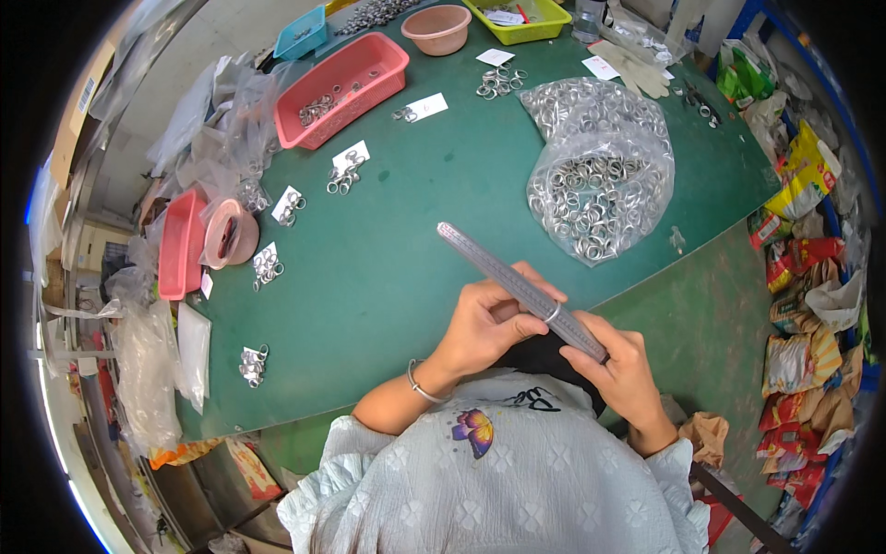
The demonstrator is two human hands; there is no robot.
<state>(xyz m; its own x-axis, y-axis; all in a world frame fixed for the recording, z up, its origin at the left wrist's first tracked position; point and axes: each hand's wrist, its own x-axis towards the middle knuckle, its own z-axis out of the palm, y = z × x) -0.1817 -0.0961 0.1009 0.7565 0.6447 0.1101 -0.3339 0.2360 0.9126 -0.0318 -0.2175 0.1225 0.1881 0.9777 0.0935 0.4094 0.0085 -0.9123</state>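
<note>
A grey, tapered ring mandrel (498, 271) slants across in front of me, its thin end pointing to the far left. A silver ring (554, 312) sits around it, toward the thick end. My left hand (489, 319) is closed at that ring, thumb on the near side and fingers partly hidden behind the mandrel. With my right hand (620, 360) I grip the mandrel's thick end. Beyond my hands, on the green table (397, 249), lies a clear plastic bag (600, 171) full of silver rings, its mouth open toward me.
Small ring piles (268, 268) with white paper slips line the table's left and far sides. A pink basket (341, 90) holds more rings. Nearby stand a pink bowl (436, 30) and a yellow-green tray (519, 20). Colourful packages (801, 268) fill a rack on the right.
</note>
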